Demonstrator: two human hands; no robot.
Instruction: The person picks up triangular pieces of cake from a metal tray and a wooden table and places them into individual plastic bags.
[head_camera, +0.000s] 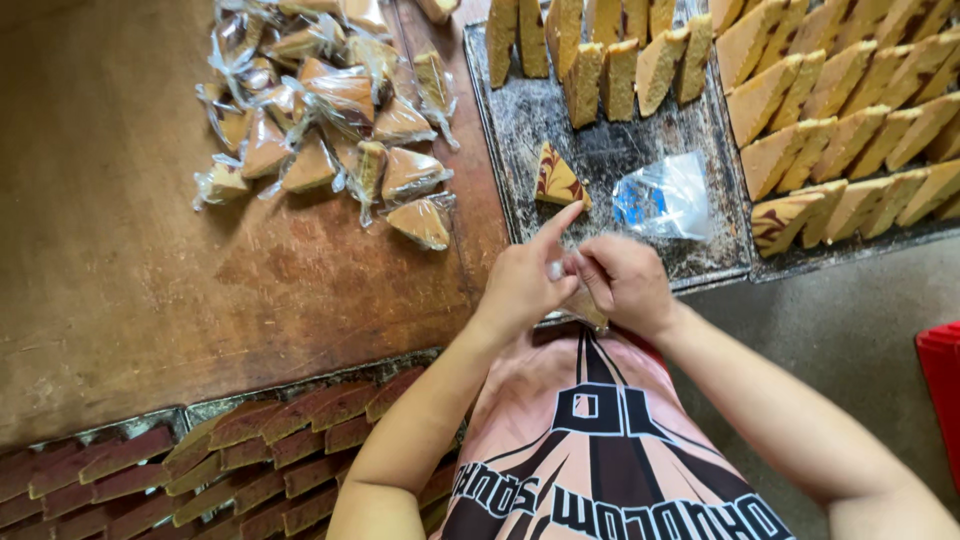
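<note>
My left hand (525, 280) and my right hand (625, 282) meet just above my chest, both pinching a clear plastic wrapper around a wedge of cake (585, 308) that peeks out below my fingers. My left forefinger points up toward a lone marbled cake wedge (556, 178) lying on the dark baking tray (600, 150). A small clear bag with blue print (665, 197) lies on the same tray, just right of that wedge.
A heap of wrapped cake wedges (330, 120) lies on the brown wooden table (120, 250). Rows of unwrapped yellow slices (850, 110) fill the trays at upper right. Dark red-brown slices (230, 460) fill a tray at lower left. A red object (942, 390) stands at the right edge.
</note>
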